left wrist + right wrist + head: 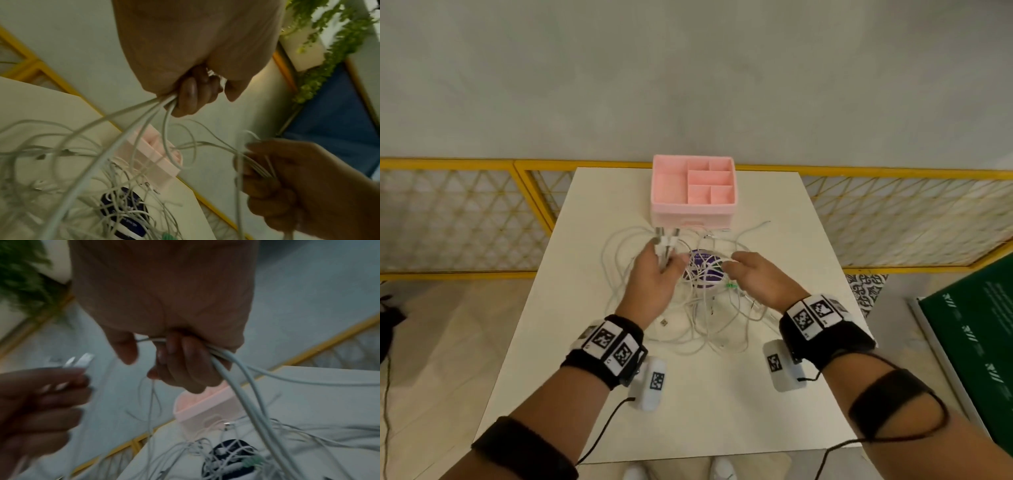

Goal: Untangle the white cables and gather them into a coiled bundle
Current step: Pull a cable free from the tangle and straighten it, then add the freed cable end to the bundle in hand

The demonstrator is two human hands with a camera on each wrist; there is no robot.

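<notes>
A tangle of white cables (698,315) sprawls over the middle of the white table (688,411). My left hand (657,274) is raised above it and grips a few cable ends, whose USB plugs (666,240) stick up past the fingers. In the left wrist view the curled fingers (193,95) clamp several white cables (144,116) that trail down to the tangle. My right hand (753,274) holds other strands just right of the left one. Its fingers (185,363) are curled round thick white cables (242,386) in the right wrist view.
A pink divided organiser box (693,190) stands at the table's far edge, just beyond the hands. A dark purple round object (703,270) lies under the cables. A yellow lattice fence (465,212) runs behind the table. A green board (979,342) leans at the right.
</notes>
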